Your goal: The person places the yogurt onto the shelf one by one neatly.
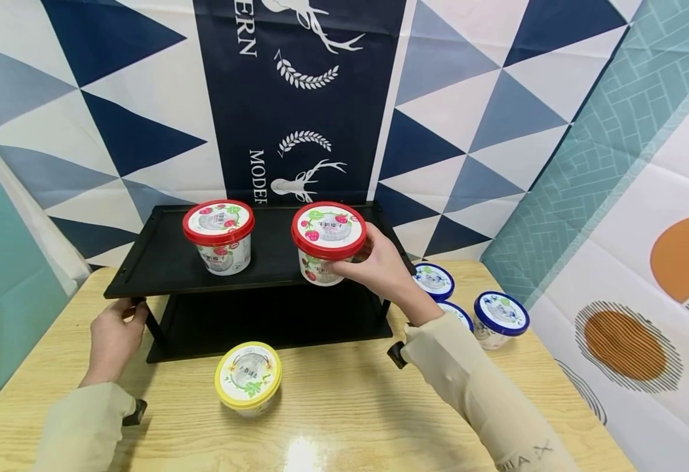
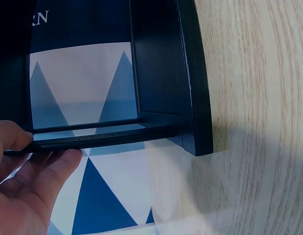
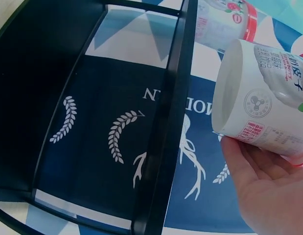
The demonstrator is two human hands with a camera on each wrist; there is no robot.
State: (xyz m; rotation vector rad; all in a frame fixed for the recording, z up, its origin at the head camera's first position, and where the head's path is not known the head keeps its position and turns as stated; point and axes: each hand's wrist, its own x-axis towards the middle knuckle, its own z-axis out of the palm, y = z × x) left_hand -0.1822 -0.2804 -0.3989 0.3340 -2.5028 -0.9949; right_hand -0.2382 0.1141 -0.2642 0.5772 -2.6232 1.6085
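Note:
My right hand (image 1: pixel 375 265) grips a red-lidded tub (image 1: pixel 328 235) with strawberry pictures, held over the right part of the black two-tier shelf (image 1: pixel 276 278). From the right wrist view, the bottom of this tub faces the camera, apart from the shelf's edge. A second red-lidded tub (image 1: pixel 220 237) stands upright on the top tier, to the left. My left hand (image 1: pixel 114 337) pinches the shelf's front left post (image 2: pixel 107 139) between thumb and fingers, just under the top board.
One yellow-lidded tub (image 1: pixel 248 377) stands on the wooden table (image 1: pixel 332 413) before the shelf. Right of the shelf are blue-lidded tubs (image 1: pixel 501 313), one partly behind my right sleeve (image 1: pixel 468 387). Patterned cloth (image 1: pixel 438 131) hangs behind.

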